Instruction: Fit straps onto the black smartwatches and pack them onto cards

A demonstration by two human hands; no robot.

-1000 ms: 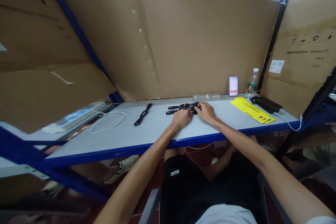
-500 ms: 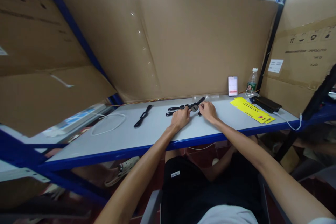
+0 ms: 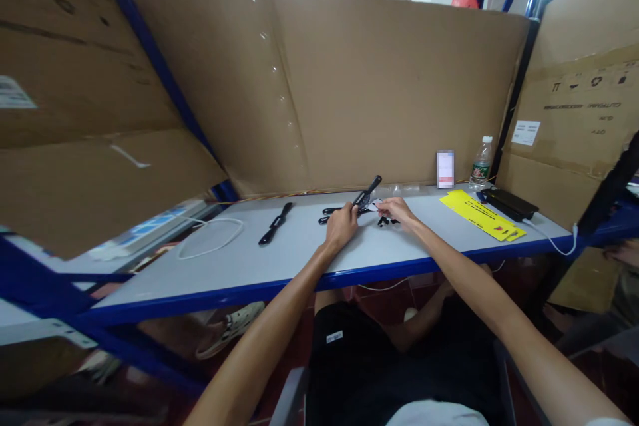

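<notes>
Closed around a black-handled tool (image 3: pixel 367 192) is my left hand (image 3: pixel 342 225); the tool's handle points up and away to the right. My right hand (image 3: pixel 397 210) pinches a small flat, light metallic piece (image 3: pixel 376 205) beside that tool. Behind my left hand, more black-handled tools (image 3: pixel 330 211) lie on the tabletop. Several small black pieces (image 3: pixel 387 221) rest just below my right fingers. Another black tool (image 3: pixel 275 223) lies by itself to the left.
On the table (image 3: pixel 299 259), a white cable (image 3: pixel 210 254) loops at left. Yellow printed sheets (image 3: pixel 482 216), a black device (image 3: pixel 509 203), an upright phone (image 3: pixel 445 169) and a bottle (image 3: pixel 480 163) stand or lie at right. Cardboard walls (image 3: pixel 399 93) surround the table.
The tool in my left hand is tilted up more steeply. My right hand has moved off its handle and pinches the flat piece; the small black pieces show more clearly. The camera view has shifted slightly.
</notes>
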